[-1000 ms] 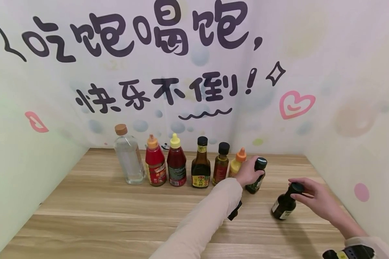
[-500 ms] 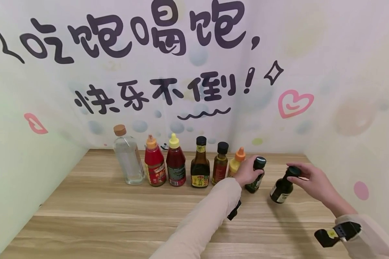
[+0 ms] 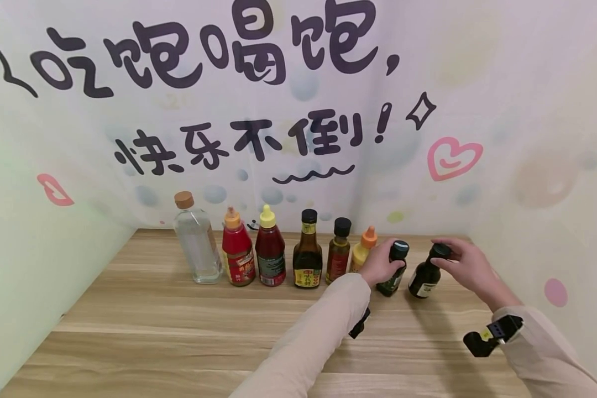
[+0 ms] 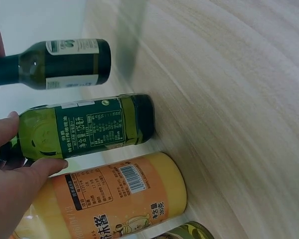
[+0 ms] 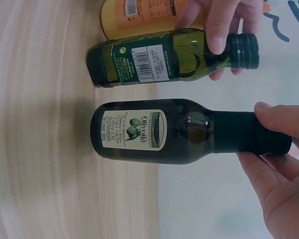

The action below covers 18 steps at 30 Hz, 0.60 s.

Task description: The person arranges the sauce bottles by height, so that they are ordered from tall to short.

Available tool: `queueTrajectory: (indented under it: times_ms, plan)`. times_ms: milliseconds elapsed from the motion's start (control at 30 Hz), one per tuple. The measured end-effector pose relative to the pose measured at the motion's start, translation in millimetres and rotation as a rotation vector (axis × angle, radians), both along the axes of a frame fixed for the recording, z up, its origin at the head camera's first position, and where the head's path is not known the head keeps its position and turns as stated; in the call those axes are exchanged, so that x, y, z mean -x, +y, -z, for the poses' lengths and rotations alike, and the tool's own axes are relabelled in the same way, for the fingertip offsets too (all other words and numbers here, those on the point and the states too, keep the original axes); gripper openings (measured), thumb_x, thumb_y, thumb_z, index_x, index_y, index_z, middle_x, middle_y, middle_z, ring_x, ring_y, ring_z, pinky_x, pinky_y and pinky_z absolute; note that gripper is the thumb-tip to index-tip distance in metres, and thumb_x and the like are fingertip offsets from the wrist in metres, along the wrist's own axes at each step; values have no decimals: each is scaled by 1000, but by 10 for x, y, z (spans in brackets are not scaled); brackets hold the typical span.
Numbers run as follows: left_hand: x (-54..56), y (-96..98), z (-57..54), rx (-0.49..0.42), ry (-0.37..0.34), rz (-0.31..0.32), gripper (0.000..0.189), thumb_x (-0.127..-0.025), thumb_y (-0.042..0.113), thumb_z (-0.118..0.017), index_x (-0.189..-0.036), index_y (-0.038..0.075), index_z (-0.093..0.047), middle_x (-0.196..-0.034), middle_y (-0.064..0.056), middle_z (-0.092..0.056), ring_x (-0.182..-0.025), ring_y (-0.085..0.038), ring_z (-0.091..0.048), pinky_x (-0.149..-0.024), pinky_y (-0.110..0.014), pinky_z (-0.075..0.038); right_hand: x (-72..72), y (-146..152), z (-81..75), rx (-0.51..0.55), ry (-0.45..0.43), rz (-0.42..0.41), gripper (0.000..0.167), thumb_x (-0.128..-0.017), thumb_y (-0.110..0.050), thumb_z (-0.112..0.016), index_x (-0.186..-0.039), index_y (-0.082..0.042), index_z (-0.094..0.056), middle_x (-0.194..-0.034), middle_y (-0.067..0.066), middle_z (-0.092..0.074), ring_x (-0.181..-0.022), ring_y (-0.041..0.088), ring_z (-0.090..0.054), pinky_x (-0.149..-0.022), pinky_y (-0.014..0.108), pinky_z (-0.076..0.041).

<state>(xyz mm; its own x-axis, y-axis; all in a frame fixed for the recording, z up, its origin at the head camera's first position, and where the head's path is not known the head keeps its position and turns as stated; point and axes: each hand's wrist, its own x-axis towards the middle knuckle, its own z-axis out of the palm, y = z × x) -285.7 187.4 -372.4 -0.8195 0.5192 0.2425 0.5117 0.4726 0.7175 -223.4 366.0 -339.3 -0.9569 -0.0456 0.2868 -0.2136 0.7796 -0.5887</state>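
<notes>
My left hand [image 3: 376,266] holds a squarish green glass olive oil bottle [image 3: 390,284] by its neck and shoulder. That bottle stands upright on the table at the right end of the row. To its right, my right hand [image 3: 470,268] pinches the dark cap of a round, dark olive oil bottle [image 3: 424,281] between thumb and fingers. In the right wrist view, this second bottle [image 5: 154,132] shows a cream label with green olives, and its base is close over the tabletop. A narrow gap separates the two bottles in the left wrist view.
Left of my left hand, a row holds a yellow squeeze bottle [image 3: 360,256], a black-capped bottle [image 3: 338,257], a soy sauce bottle [image 3: 307,257], two red sauce bottles and a clear bottle [image 3: 197,243]. A printed cloth [image 3: 298,149] hangs behind the wooden table [image 3: 179,331].
My right hand has carried the round olive oil bottle back and to the left, toward the square one. The left hand stays in place on its bottle.
</notes>
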Motion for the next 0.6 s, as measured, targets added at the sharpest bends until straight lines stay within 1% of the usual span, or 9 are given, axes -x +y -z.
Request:
queueTrajectory:
  times_ms: [200,400,600]
  plan:
    - [3,-2,-2,-2,10,7,39,-83,11,-61,-120,7,-48,-112,-6,-57,-100,-13,-54,-84,-17,-39,98,-23,73,29,30,-21,42,-79,0,-63,-117,9,-49,-107,35,-52,-90,44,-56,-65,39,-50]
    - [3,-10,-1,-10,42,12,37,-83,11,-62,-117,6,-49,-109,-6,-58,-97,-12,-55,-84,-16,-39,143,-49,107,33,25,-29,42,-78,1,-63,-118,9,-49,-108,35,-51,-91,45,-55,-68,42,-50]
    - [0,-13,-2,-11,28,12,37,-83,10,-62,-117,6,-49,-110,-5,-58,-97,-12,-55,-84,-16,-39,181,-78,124,32,22,-32,42,-78,3,-61,-117,10,-49,-108,36,-49,-91,46,-54,-68,44,-49]
